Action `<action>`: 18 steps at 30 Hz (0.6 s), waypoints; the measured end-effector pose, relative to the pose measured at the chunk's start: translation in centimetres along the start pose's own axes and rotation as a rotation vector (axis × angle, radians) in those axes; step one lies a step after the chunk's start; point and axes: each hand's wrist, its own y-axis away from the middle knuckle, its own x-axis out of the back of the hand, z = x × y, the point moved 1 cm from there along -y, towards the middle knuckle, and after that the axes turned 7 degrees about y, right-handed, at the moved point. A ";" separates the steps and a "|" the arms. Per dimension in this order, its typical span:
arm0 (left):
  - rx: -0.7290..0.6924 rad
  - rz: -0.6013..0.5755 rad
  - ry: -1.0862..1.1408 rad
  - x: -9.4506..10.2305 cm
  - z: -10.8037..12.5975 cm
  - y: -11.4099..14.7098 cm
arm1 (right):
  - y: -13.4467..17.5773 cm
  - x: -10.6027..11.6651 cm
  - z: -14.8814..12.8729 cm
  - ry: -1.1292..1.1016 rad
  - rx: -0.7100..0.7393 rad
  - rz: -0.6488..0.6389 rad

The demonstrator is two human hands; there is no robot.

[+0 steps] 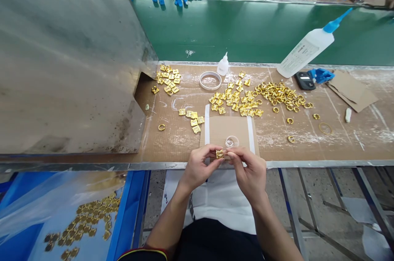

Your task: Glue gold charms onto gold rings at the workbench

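Between the thumb and fingers of my left hand (198,166) is a small gold square piece (219,154), held over the front edge of the bench. My right hand (250,168) pinches a thin stick (226,154), whose tip meets the gold piece; its exact kind is too small to make out. Just beyond my fingers, a small clear round dish (232,141) sits on a cardboard pad (226,127) taped down with white strips. Similar gold square pieces (229,97) lie in groups behind the pad, and a heap of gold rings (280,95) spreads to its right.
A large metal housing (67,60) blocks the left. Along the back stand a white tape roll (210,81), a small dropper bottle (223,65) and a large blue-tipped bottle (308,51). At lower left, a blue bin (123,216) holds gold pieces. Other people's hands show across the green belt (234,31).
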 end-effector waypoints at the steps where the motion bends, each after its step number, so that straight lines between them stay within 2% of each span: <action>1: -0.002 0.000 0.002 0.0 0.0 0.0 | 0.0 0.0 0.0 -0.005 -0.009 0.000; 18: 0.040 0.006 -0.007 0.0 -0.2 0.1 | 0.2 -0.1 0.4 -0.117 -0.112 -0.011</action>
